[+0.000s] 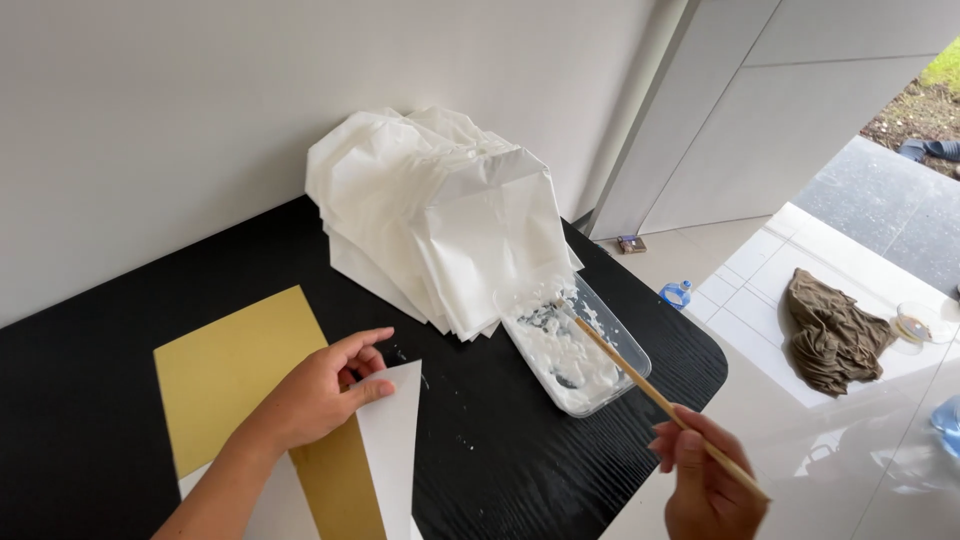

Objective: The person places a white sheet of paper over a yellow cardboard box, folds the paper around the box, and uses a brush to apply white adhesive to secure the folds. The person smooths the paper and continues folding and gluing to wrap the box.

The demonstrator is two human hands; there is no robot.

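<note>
Head view: person at a black worktop (120,400) against a white wall. Left hand (318,392) presses flat on a folded white paper piece (392,450), fingers spread and thumb on the paper's upper edge, not closed round it; paper lies half over one gold-yellow sheet (232,375). Right hand (708,478) is closed in a pinch grip on one thin wooden stick (650,392). Stick's long axis runs diagonally, from the right hand at lower right up and left to its tip, which sits in one clear plastic tray (632,352) of white paste. Tray lies on the worktop between the two hands, long side angled toward the corner, nearer the right hand; left hand is well apart from it. The paper piece is left of the tray, under the left hand, so the stick's tip would have to swing left and toward the person to reach it. Behind the tray, touching its far end, one stack of white paper bags (440,215) leans on the wall; count within the stack can't be told. Small white specks dot the worktop between paper and tray. On the tiled floor (760,300) to the right: one brown crumpled cloth (832,332), one small blue item (677,293), one small dark box (631,243), a round clear lid-like thing (915,323).
</note>
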